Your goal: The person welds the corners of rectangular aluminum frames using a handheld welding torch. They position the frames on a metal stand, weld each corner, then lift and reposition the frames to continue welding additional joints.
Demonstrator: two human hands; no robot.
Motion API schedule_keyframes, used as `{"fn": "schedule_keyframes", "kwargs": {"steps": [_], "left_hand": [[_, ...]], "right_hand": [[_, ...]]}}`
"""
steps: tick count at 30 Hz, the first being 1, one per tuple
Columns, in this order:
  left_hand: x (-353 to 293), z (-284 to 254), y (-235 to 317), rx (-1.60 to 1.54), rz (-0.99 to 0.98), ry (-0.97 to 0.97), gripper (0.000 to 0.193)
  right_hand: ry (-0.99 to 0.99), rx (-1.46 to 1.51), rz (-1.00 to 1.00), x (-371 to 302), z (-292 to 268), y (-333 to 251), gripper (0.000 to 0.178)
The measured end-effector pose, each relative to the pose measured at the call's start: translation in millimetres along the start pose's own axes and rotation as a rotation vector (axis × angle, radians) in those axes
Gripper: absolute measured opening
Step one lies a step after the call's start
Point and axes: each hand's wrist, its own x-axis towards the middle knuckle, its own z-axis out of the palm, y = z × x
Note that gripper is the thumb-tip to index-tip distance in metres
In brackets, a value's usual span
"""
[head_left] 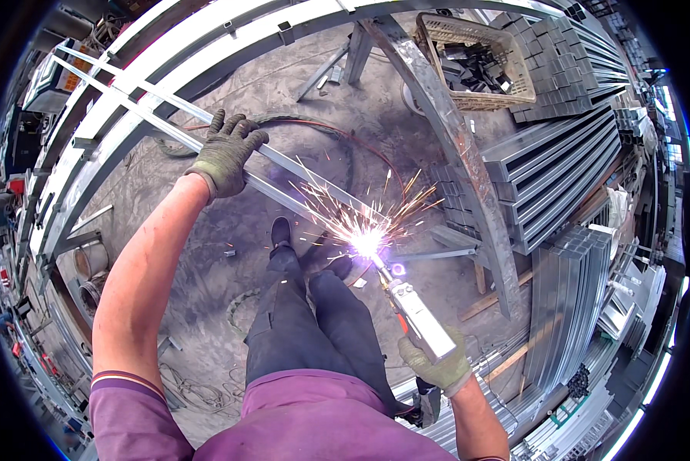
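Two long, narrow silvery metal tubes point(312, 170) run side by side, slanting from the upper left toward the middle. My left hand point(226, 154), in a green work glove, lies across them with its fingers bent over the metal. In my gloved right hand point(443, 364) is a white handheld welding gun point(423, 319), gripped at its rear end. Its nozzle points up and left at the tubes' near end. A glaring white-violet spot burns there, throwing orange sparks point(335, 217) outward. The glare hides the tube ends and the nozzle tip.
A rusty steel beam point(462, 150) slopes down right of the sparks. Behind it stand a plastic crate point(492, 101) of dark pieces and stacked metal tubes point(564, 173). Large metal rails point(183, 58) cross the upper left. Hoses point(360, 140) trail over the floor near my shoe point(281, 232).
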Motion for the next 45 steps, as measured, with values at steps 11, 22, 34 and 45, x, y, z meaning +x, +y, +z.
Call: {"fn": "schedule_keyframes", "kwargs": {"steps": [11,22,34,45], "left_hand": [[0,2,-2,0.023,0.019,0.010,0.063],[0,2,-2,0.017,0.018,0.015,0.066],[5,-8,-1,0.029,0.024,-0.025,0.073],[4,-4,-9,0.214,0.181,-0.076,0.115]], "right_hand": [[0.006,-0.163,-0.069,-6,0,9,0.037],[-0.014,-0.157,-0.076,-9,-1,7,0.035],[0.034,0.167,0.531,-44,24,34,0.040],[0.245,0.291,0.359,-52,49,0,0.034]]}}
